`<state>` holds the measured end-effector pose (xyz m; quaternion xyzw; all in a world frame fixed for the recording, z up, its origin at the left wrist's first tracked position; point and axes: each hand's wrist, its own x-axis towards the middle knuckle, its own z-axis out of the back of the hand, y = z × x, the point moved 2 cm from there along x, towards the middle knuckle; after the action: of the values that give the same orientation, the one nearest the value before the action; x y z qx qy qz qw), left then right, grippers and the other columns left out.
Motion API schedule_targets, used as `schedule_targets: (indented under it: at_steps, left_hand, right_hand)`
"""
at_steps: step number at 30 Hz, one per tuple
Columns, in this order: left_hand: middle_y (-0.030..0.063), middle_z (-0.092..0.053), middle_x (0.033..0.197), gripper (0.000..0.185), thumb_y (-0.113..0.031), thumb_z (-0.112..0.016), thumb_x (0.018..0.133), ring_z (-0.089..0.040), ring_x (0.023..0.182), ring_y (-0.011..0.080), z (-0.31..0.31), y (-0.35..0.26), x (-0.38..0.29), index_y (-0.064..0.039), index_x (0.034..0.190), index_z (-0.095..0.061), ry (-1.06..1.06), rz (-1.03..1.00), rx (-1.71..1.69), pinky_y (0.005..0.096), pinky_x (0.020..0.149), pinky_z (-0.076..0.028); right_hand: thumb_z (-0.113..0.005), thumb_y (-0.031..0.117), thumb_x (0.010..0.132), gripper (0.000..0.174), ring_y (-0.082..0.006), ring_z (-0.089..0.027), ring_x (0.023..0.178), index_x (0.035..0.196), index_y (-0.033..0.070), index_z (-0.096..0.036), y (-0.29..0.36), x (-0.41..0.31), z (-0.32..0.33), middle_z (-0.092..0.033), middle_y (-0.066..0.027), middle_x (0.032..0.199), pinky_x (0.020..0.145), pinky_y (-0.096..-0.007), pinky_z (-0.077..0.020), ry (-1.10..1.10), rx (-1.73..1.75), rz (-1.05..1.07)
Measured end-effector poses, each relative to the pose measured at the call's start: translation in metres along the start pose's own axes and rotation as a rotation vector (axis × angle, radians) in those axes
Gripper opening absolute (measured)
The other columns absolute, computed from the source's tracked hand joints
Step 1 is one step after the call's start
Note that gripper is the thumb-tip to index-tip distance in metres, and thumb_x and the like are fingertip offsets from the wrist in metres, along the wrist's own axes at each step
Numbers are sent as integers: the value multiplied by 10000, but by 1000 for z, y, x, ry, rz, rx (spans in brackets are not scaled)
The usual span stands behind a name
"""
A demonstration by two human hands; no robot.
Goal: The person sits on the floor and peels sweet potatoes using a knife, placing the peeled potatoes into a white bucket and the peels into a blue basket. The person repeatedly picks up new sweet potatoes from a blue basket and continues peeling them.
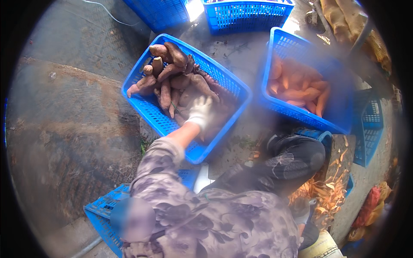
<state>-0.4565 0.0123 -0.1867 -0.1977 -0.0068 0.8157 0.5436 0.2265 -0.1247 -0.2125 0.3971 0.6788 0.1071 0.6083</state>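
Observation:
My left hand [200, 112], in a white glove, reaches into a blue plastic crate [134, 104] of unpeeled sweet potatoes [165, 93]. Its fingers look apart and rest on or just over the roots; none is visibly gripped. At the lower right, my right hand [302, 216], also gloved, is low beside my leg, partly hidden by my sleeve. A small grey tool part [312, 202] shows beside it, too blurred to tell whether it is held. Orange peelings [322, 196] lie near that hand. To the right, another blue crate [265, 85] contains peeled orange sweet potatoes [298, 93].
More blue crates [248, 16] stand at the top. A wooden board [338, 153] with peel scraps leans by my right knee. Behind my left arm is a blue crate [103, 213]. A pale bucket [322, 246] sits at the lower right, near a red mesh bag [367, 204].

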Motion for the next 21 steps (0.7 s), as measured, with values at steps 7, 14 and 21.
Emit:
schedule_targets:
  at_steps: [7,14,21]
  left_hand:
    - [202,-287,1507,750,-375,-672,810,-246,1401,405,-23,-34,53,-167,1460,-361,156,-20,285,569,1062,-306]
    - [195,-400,1374,599,-286,-720,727,-367,1303,395,-18,5,68,-122,1270,-529,131,-104,23,485,1046,-372]
    - [254,-424,1394,830,-447,-635,840,-442,1262,388,28,151,40,-9,1463,-306,-99,552,-21,433,1079,-366]
  right_hand:
    - [-541,371,929,238,-174,-578,881,942,155,-639,32,-31,-69,-645,22,898,786,-392,-458,-44,83,-171]
    - [-519,389,939,271,-197,-590,886,920,144,-634,43,-32,-62,-652,-12,899,819,-406,-464,10,-9,-201]
    - [-494,356,957,261,-197,-602,904,942,141,-640,48,-42,-94,-663,-23,916,842,-396,-476,-198,-19,-232]
